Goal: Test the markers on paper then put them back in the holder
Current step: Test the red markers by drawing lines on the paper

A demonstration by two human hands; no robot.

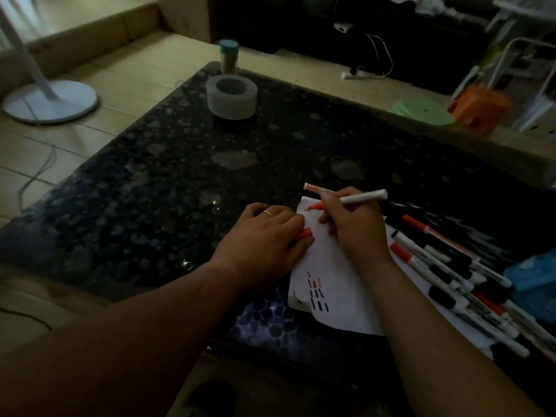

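Paper (328,260), white and creased, lies on the near right part of the dark speckled table (180,182). A cluster of short black and red test strokes (316,293) sits toward its near edge. The right hand (355,230) grips a white marker (364,197) in a writing hold, fingers curled round the barrel. The marker's red tip touches the far left corner of the sheet, where a small red mark shows, and its barrel slants up and to the right. The left hand (264,239) rests on the table at the paper's left edge. It wears a gold ring (267,212), and its curled fingers and thumb pinch a red cap (306,234). Just beyond the right hand, the end of a second marker (314,187) with red print pokes out to the left, and the rest of it is hidden. A heap of loose markers (445,266) with black and red caps lies just right of the paper, running toward the near right. A blue box (532,281) lies against the heap's right side. Well apart, at the far left of the table, stands a round grey holder (231,96) with a dark patch of holes in its top. A jar (228,55) with a teal lid stands right behind it. On the tiled floor are a white fan base (51,100) at far left and a green stool (421,111) and an orange stool (478,112) at far right.
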